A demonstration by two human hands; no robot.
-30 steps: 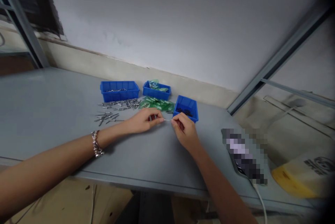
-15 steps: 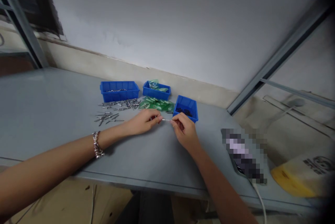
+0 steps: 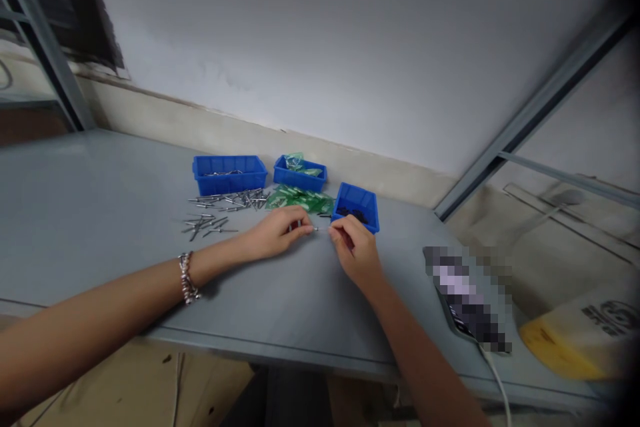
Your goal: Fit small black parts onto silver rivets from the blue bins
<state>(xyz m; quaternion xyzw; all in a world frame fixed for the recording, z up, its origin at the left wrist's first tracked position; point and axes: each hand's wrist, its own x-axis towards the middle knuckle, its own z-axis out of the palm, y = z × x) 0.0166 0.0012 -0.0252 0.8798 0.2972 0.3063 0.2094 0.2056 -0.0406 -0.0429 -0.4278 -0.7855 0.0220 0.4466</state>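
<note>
My left hand (image 3: 287,230), with a beaded bracelet at the wrist, pinches one end of a thin silver metal pin (image 3: 321,228). The other end lies at the closed fingertips of my right hand (image 3: 353,247), so the pin spans the small gap between both hands, level above the table. Loose silver pins (image 3: 245,198) of a similar slim shape lie in a pile beyond my left forearm, with a smaller group (image 3: 203,224) nearer. Just behind my right hand stands a blue bin (image 3: 370,204) with small black parts inside.
Against the wall, a larger blue bin (image 3: 230,184) holds metal pieces, and another blue bin (image 3: 300,179) holds green bags. Green plastic bags (image 3: 297,198) lie before them. To the right are a phone (image 3: 460,300) with a white cable and a yellow-and-clear container (image 3: 565,340).
Less of the pin shows between the fingertips, with my left fingers slightly further right along it. The view has shifted a little; the bins and loose pins stay put.
</note>
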